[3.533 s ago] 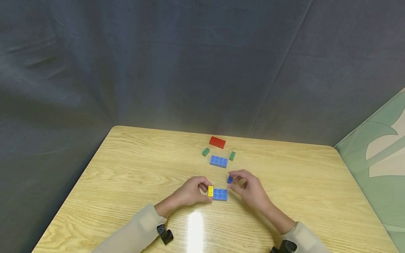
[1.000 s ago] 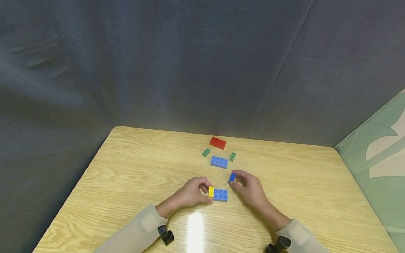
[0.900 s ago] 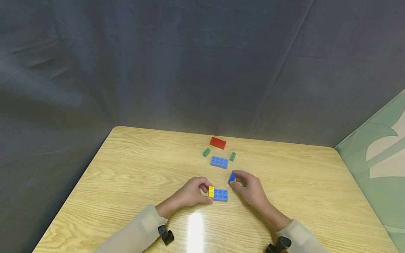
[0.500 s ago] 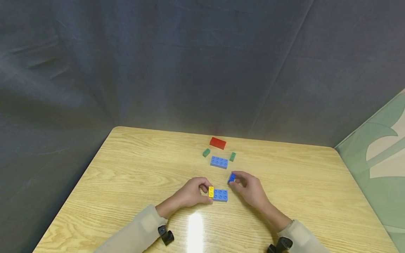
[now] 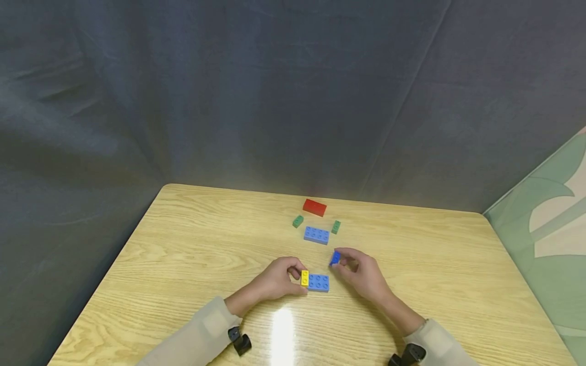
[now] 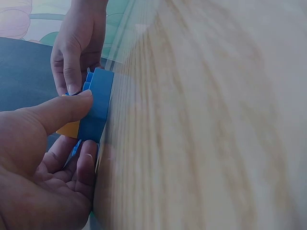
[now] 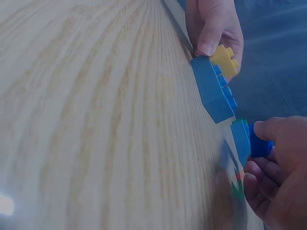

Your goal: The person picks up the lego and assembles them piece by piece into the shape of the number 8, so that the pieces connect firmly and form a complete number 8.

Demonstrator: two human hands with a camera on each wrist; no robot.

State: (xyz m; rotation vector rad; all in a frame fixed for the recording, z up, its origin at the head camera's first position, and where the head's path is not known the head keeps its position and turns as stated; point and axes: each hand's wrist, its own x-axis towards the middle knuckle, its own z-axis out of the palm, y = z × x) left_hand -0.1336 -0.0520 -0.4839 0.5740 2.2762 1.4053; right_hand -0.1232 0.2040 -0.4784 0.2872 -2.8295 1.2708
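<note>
My left hand (image 5: 276, 278) pinches the left end of a light blue eight-stud toy building brick (image 5: 319, 283) at the table. A small yellow two-stud brick (image 5: 304, 278) sits on top of that end, beside the fingers. In the left wrist view the thumb lies along the side of the light blue brick (image 6: 98, 103). Just up and right of it, my right hand (image 5: 363, 272) pinches a small dark blue brick (image 5: 335, 258) between thumb and fingers. The right wrist view shows this dark blue brick (image 7: 259, 141) apart from the light blue one (image 7: 211, 91).
Farther back lies another light blue eight-stud brick (image 5: 316, 235). Two small green bricks, one left (image 5: 298, 221) and one right (image 5: 336, 227), flank it. A red brick (image 5: 314, 207) is near the far edge of the wooden table (image 5: 206, 229), with a dark curtain (image 5: 274, 101) behind.
Since the oldest frame the right hand has turned the dark blue brick, so its studded top shows more; lately it tilts slightly. The left hand and its bricks stay in place.
</note>
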